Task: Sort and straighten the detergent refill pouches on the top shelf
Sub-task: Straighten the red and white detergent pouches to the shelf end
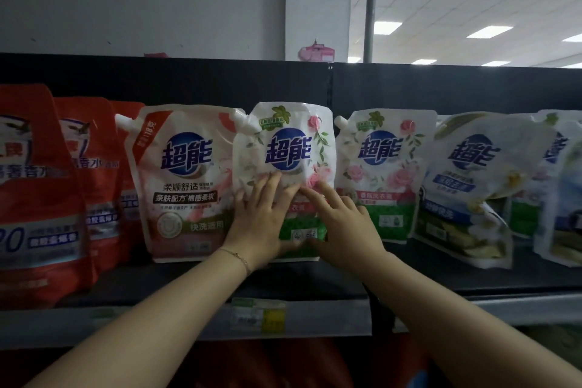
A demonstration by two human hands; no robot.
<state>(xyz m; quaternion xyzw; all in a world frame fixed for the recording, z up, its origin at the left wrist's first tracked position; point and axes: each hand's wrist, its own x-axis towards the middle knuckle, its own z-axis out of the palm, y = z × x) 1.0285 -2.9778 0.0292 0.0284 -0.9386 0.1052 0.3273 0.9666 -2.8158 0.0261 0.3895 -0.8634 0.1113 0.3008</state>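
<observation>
Rose pouch (288,142) upright, left hand (261,220) and right hand (343,224) on its front, fingers (273,183) straight, gripping nothing

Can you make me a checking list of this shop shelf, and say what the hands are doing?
Surface: dark top shelf, price label on its front edge.
Job's things: middle rose pouch upright; pink pouch on its left, second rose pouch on its right; red pouches far left; white-blue pouch leaning at the right.
Clutter: nothing seen.
Hands: left hand and right hand both press flat on the middle rose pouch, fingers straight.
Cables: nothing seen.
Surroundings: white wall, grey pole, ceiling lights.
</observation>
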